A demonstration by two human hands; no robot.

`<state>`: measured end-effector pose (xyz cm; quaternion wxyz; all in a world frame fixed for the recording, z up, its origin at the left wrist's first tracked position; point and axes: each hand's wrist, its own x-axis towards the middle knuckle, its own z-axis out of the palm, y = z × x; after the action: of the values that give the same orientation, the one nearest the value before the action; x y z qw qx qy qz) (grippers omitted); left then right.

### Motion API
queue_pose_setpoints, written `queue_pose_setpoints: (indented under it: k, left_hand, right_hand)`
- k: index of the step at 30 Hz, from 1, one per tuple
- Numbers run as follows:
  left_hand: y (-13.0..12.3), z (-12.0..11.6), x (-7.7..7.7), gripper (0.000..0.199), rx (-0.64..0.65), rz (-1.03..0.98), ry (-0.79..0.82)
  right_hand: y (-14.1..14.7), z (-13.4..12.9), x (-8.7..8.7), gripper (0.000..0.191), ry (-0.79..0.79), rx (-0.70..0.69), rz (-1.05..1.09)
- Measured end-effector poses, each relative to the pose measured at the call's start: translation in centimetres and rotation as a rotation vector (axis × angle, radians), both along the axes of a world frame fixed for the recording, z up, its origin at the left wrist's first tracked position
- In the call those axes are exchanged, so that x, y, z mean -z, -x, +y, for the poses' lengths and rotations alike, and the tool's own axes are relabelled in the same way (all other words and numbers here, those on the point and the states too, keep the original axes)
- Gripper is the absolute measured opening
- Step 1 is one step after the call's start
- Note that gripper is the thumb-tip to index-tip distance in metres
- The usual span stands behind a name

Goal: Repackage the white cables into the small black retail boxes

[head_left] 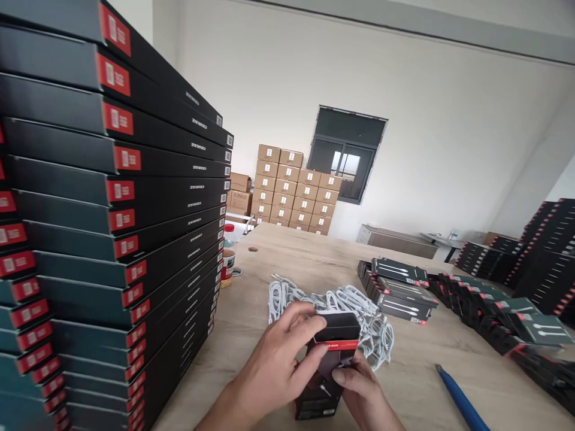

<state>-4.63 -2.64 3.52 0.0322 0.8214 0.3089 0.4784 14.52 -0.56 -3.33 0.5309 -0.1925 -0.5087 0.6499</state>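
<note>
A small black box (318, 392) with a red band and an open top flap stands tilted between both hands at the lower middle. My left hand (281, 353) is at its upper left, fingers curved round the top edge by the flap. My right hand (362, 383) grips the lower right side, thumb on the front face. Right behind the box, a pile of white coiled cables (350, 299) lies on the wooden table (242, 335).
Tall stacks of black boxes (179, 239) rise close on the left. A glue bottle (227, 260) stands beside them. Small black boxes (399, 287) lie at the right, with longer rows beyond. A blue tool (460, 398) lies at the lower right. Cartons (287, 185) are stacked behind.
</note>
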Motion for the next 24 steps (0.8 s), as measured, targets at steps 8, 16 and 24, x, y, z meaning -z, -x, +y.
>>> queue_pose_setpoints:
  k: [8,16,24]
  left_hand:
    - [-0.3,0.7,0.1,0.048,-0.035,0.075,-0.074]
    - [-1.0,1.6,0.1,0.038,-0.112,0.030,-0.104]
    - [-1.2,1.6,0.3,0.036,-0.119,0.040,-0.118]
  right_hand:
    - [-0.7,-0.5,-1.6,0.049,-0.128,0.195,-0.015]
    - [-1.2,-0.8,-3.3,0.055,-0.368,0.489,-0.047]
    - [-2.2,-0.7,-5.1,0.023,-0.424,0.628,-0.085]
